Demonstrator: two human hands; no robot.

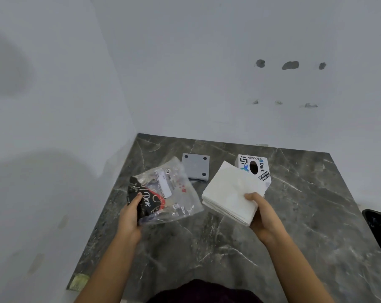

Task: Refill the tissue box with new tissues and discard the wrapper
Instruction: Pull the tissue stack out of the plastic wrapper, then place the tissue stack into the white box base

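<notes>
Tissues (227,193) gripped in right hand (262,215); wrapper (163,191) in left hand (129,217).

front: table (207,248) bare | rear: grey plate (195,166), tissue box (254,166)

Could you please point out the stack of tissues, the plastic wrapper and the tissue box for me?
stack of tissues (228,190): head view, on the top white sheet.
plastic wrapper (176,193): head view, on its clear crinkled middle.
tissue box (261,166): head view, on its printed top beside the oval opening.
</notes>
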